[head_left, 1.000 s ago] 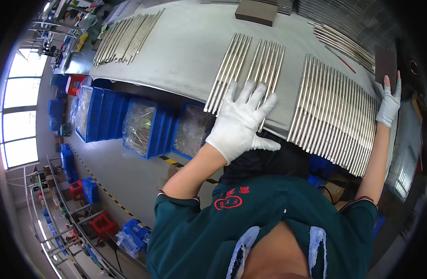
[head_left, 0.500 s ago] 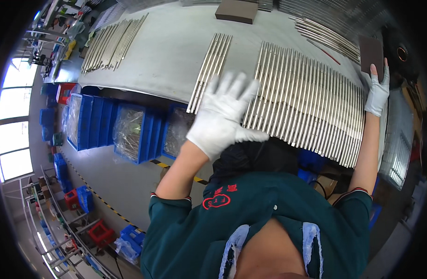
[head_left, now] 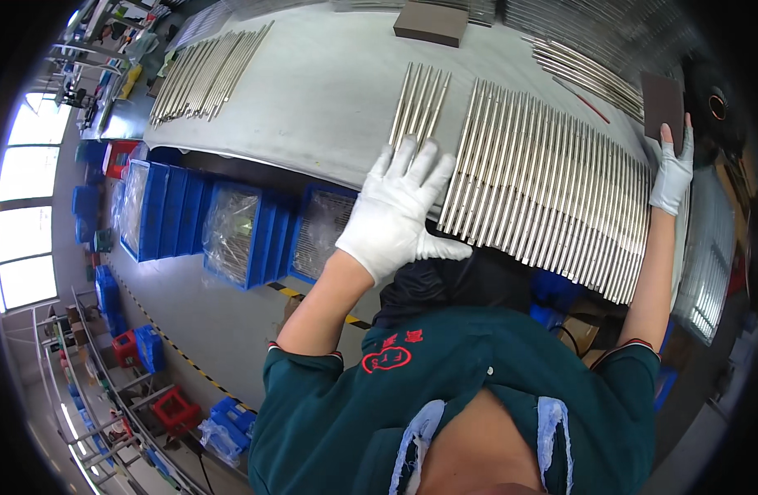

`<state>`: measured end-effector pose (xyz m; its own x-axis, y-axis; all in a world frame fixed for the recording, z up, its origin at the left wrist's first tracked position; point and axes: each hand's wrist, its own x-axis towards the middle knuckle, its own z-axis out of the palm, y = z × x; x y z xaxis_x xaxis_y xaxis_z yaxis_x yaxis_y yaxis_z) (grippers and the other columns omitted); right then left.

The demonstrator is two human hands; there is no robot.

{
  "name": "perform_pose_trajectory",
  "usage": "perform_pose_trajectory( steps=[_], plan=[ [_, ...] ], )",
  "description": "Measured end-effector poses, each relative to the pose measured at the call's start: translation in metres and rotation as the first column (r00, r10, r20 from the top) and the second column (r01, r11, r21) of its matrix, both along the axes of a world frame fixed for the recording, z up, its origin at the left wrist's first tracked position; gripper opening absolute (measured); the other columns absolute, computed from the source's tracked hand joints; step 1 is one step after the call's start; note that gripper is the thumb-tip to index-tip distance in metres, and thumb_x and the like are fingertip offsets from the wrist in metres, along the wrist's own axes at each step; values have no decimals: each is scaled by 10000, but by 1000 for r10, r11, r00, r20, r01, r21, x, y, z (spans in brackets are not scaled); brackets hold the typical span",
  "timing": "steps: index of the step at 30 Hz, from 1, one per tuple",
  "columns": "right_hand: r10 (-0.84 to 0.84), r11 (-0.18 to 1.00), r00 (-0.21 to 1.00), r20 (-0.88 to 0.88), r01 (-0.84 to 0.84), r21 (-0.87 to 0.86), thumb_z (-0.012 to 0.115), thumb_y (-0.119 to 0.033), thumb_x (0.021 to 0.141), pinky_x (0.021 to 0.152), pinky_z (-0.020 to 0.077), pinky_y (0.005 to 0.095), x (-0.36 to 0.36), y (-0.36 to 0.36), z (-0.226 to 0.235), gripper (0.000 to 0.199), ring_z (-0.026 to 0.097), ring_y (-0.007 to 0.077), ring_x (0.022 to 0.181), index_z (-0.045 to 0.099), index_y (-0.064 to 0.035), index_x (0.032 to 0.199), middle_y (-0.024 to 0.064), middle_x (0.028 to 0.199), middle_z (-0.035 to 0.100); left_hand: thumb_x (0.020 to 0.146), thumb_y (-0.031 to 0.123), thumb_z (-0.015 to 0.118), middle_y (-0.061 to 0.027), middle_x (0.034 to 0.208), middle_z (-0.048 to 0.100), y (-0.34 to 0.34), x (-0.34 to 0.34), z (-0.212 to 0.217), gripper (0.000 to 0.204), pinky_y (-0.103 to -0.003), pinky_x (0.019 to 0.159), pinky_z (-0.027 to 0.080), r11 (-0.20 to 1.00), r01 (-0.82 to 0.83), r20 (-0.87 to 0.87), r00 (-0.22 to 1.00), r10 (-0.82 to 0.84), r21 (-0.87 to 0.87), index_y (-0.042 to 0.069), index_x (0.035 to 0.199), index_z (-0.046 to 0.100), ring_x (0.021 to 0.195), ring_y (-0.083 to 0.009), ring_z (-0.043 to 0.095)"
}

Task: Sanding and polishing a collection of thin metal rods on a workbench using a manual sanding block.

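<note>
My left hand (head_left: 398, 206), in a white glove, lies palm down with its fingers spread over the near ends of a small group of metal rods (head_left: 420, 103). The rods fan slightly under the fingertips, and their near ends are hidden by the glove. To its right, a wide row of thin silvery rods (head_left: 544, 186) lies side by side along the table's front edge. Past the row's right end, my right hand (head_left: 672, 175) grips a flat brown rectangular block (head_left: 663, 106). Two bare fingertips show through that glove.
Another brown block (head_left: 431, 23) sits at the table's back. More rods lie at the far left (head_left: 210, 74) and back right (head_left: 589, 70), near a thin red stick (head_left: 589, 103). Blue crates (head_left: 168, 214) with plastic-wrapped contents stand below the front edge of the grey table (head_left: 321, 91).
The small rod group has shifted right toward the wide row and now fans out under my left hand. My right hand keeps its hold on the brown block.
</note>
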<state>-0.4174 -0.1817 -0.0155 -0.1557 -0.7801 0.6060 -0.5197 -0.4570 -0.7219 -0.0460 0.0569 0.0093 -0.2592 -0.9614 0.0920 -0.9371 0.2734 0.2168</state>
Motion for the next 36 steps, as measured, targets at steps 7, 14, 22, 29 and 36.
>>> perform_pose_trajectory(
  steps=[7, 14, 22, 29, 36],
  plan=[
    [21, 1000, 999, 34, -22, 14, 669, -264, 897, 998, 402, 257, 0, 1, -1, 571, 534, 155, 1157, 455, -82, 1395, 102, 1329, 543, 633, 809, 538, -298, 1392, 364, -10, 11, 8, 1155, -525, 1130, 182, 991, -128, -4, 992, 128, -25, -1, 1426, 319, 1337, -457, 296],
    [6, 1000, 1000, -9, -6, 22, 669, -279, 896, 990, 413, 263, -3, 0, -1, 567, 550, 161, 1147, 463, -95, 1392, 102, 1318, 556, 623, 818, 558, -314, 1380, 364, -8, 5, -5, 1154, -538, 1120, 192, 996, -90, -23, 996, 90, -8, 8, 1417, 344, 1335, -453, 302],
    [-6, 1000, 999, -33, 6, 2, 666, -253, 899, 1001, 402, 261, 0, 2, 2, 568, 542, 157, 1149, 452, -85, 1397, 101, 1313, 558, 616, 535, 758, -200, 1348, 429, 0, 0, -10, 926, -550, 1067, 308, 993, 83, -75, 993, -89, -80, 102, 1365, 427, 1256, -474, 373],
    [406, 906, 905, -131, -379, 189, 687, -186, 874, 968, 444, 270, 69, 53, 38, 579, 559, 145, 1119, 458, -108, 1400, 74, 1311, 552, 531, 254, 801, -108, 1226, 520, 1, -1, -16, 779, -511, 964, 427, 978, 78, -67, 993, -93, -193, 158, 1251, 519, 1135, -438, 467],
    [643, 738, 741, -193, -531, 416, 728, -131, 805, 990, 440, 300, 112, 78, 38, 634, 569, 197, 1163, 473, -148, 1385, 94, 1308, 574, 677, 473, 699, -117, 1122, 574, 0, 2, -30, 634, -506, 929, 445, 931, 152, -183, 958, -222, -333, 128, 1188, 553, 1078, -395, 526]
  ],
)
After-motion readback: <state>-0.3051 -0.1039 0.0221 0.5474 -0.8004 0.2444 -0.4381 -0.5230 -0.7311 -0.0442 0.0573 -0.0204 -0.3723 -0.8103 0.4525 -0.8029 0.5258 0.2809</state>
